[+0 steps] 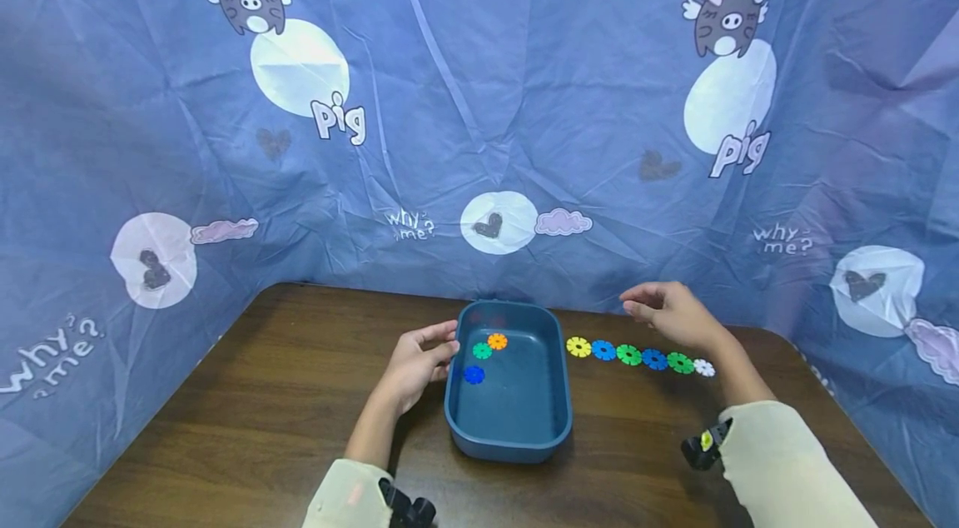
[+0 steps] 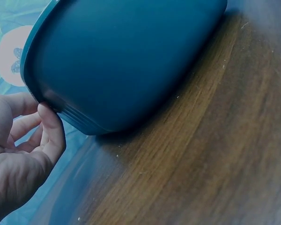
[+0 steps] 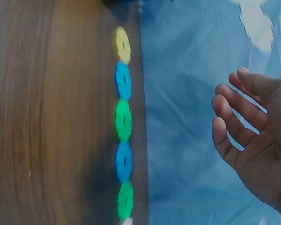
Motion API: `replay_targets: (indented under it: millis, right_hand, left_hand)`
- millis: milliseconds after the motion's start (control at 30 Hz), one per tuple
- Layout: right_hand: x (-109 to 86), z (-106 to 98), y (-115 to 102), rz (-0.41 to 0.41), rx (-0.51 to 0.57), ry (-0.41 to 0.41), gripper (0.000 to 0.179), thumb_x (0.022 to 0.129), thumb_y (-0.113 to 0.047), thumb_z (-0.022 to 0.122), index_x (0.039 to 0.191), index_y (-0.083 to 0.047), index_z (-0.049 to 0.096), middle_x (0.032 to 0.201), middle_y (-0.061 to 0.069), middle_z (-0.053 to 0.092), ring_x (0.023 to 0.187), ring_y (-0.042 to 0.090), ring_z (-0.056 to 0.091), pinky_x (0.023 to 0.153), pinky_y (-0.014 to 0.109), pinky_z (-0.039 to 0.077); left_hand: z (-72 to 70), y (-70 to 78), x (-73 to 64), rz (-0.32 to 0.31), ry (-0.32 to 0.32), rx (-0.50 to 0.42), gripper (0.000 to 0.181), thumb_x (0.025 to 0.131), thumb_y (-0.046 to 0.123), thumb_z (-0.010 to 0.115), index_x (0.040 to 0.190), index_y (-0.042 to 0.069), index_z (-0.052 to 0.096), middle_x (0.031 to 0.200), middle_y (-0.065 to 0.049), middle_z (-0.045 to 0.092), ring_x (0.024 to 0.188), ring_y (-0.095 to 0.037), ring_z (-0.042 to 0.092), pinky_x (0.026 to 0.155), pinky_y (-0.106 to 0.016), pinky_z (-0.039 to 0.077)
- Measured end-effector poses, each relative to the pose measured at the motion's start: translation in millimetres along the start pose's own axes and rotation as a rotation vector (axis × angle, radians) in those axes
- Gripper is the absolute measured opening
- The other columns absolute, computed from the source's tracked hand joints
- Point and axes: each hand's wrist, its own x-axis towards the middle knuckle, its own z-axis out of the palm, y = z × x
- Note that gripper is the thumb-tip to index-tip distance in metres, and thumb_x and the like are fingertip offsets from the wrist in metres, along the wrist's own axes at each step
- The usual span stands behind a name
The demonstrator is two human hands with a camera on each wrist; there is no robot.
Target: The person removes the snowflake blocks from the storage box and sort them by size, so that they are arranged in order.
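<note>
Notched round plastic discs (image 1: pixel 628 355) line up sideways on the wood-grained desk (image 1: pixel 285 395) in the head view, right of a smooth blue tub (image 1: pixel 517 407) whose long axis runs fore-and-aft; three more lie inside. Wrinkled cloth (image 1: pixel 599 28) reads "pig" and "why me?". Left wrist: the left hand (image 2: pixel 30 140) pinches the tub's rim. Right wrist: the right hand (image 3: pixel 255 126), loose-fingered and released, is apart from the row.
</note>
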Motion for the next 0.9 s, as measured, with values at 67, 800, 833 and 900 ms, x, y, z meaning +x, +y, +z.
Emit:
replay_targets:
  millis: [67,800,833,900]
  right_hand:
    - [6.5,9,-12,-0.040,-0.037,-0.022,0.026,0.103,-0.025,0.063,0.117,-0.006,0.074,0.104,0.007,0.074,0.093,0.022,0.067,0.077,0.037,0.056]
    - [41.7,115,-101,-0.390,-0.303,-0.251,0.045,0.098,-0.039,0.069,0.129,-0.007,0.069,0.122,0.008,0.069,0.111,0.024,0.063,0.097,0.045,0.053]
    - [42.4,118,-102,-0.385,-0.312,-0.270,0.047,0.098,-0.041,0.069,0.130,-0.007,0.069,0.123,0.009,0.068,0.113,0.024,0.063,0.099,0.046,0.052]
    - [44.0,123,-105,-0.365,-0.333,-0.303,0.049,0.097,-0.043,0.069,0.131,-0.008,0.068,0.126,0.009,0.067,0.115,0.025,0.061,0.101,0.047,0.051]
  left_hand:
    - [0.0,0.0,0.2,-0.001,0.001,-0.002,0.040,0.097,0.000,0.064,0.137,-0.003,0.061,0.126,-0.022,0.059,0.085,-0.017,0.064,0.066,-0.025,0.056]
    - [0.1,0.2,-1.3,0.005,0.004,0.013,0.041,0.096,0.001,0.065,0.137,-0.003,0.061,0.126,-0.023,0.060,0.085,-0.017,0.063,0.066,-0.025,0.056]
    - [0.0,0.3,-1.0,0.001,0.006,0.012,0.041,0.096,0.001,0.065,0.137,-0.003,0.061,0.126,-0.023,0.060,0.085,-0.017,0.063,0.066,-0.026,0.056]
    - [-0.5,0.4,-0.1,0.000,0.008,0.010,0.040,0.097,0.001,0.065,0.137,-0.002,0.062,0.126,-0.023,0.060,0.086,-0.018,0.064,0.066,-0.026,0.057]
